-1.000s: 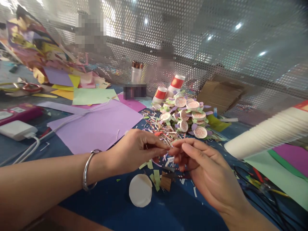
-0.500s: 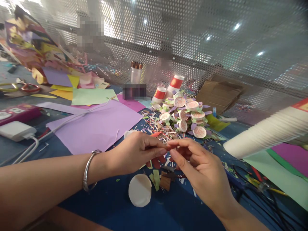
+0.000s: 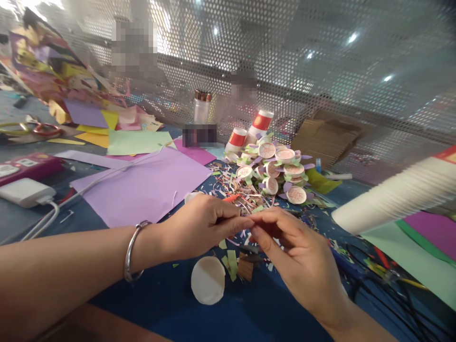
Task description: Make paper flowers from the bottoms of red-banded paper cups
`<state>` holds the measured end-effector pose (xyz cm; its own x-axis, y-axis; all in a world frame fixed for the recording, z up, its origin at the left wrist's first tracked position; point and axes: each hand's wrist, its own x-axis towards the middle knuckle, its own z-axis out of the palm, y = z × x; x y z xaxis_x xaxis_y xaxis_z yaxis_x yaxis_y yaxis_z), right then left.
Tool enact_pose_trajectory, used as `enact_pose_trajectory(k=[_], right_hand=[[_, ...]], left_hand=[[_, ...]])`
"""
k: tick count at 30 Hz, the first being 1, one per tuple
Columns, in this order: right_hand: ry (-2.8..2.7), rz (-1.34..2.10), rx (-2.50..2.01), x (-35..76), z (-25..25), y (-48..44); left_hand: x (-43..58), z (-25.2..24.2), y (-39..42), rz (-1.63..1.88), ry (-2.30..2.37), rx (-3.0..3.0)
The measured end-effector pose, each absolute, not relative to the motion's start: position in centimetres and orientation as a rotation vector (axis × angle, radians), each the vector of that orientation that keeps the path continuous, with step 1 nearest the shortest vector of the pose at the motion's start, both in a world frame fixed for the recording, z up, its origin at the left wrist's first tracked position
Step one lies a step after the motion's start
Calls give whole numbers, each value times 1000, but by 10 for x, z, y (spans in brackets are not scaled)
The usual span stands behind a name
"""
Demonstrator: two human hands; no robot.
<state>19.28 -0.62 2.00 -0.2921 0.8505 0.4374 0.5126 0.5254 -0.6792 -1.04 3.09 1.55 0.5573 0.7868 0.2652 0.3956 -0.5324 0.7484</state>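
Over the middle of the blue tabletop, my left hand [image 3: 204, 221] and my right hand [image 3: 301, 249] meet at the fingertips, both closed in a pinch. Whatever lies between them is too small or too hidden to make out. Just below the left hand, a white paper disc [image 3: 208, 281] rests flat on the table. Small green strips [image 3: 232, 265] and a brown cardboard bit [image 3: 245, 267] lie beside it. Beyond the fingers is a heap of paper-cup bottoms [image 3: 270, 184] with red patterns and green and purple paper tabs. An orange-red piece [image 3: 232, 197] shows behind the left hand.
A stack of white paper cups [image 3: 388, 197] leans in from the right above black cables [image 3: 388, 299]. Purple paper [image 3: 142, 185], a white charger [image 3: 26, 194] and scissors [image 3: 46, 128] occupy the left. Cut scraps [image 3: 228, 175] surround the heap; a perforated metal screen [image 3: 285, 57] stands behind.
The fingertips have shifted slightly, and the left thumb now reaches closer to the right fingers. Reddish shapes under the left fingers no longer show. The disc and heap stay in place.
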Motion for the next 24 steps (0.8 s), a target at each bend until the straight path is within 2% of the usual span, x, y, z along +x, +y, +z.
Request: enact_pose_trajectory(k=[14, 24], right_hand=[[-2011, 555, -1112, 195, 25, -9], [-1865, 765, -1219, 196, 19, -5]], left_hand=[[-11, 16, 26, 841, 857, 2365], [-9, 18, 27, 831, 897, 2145]])
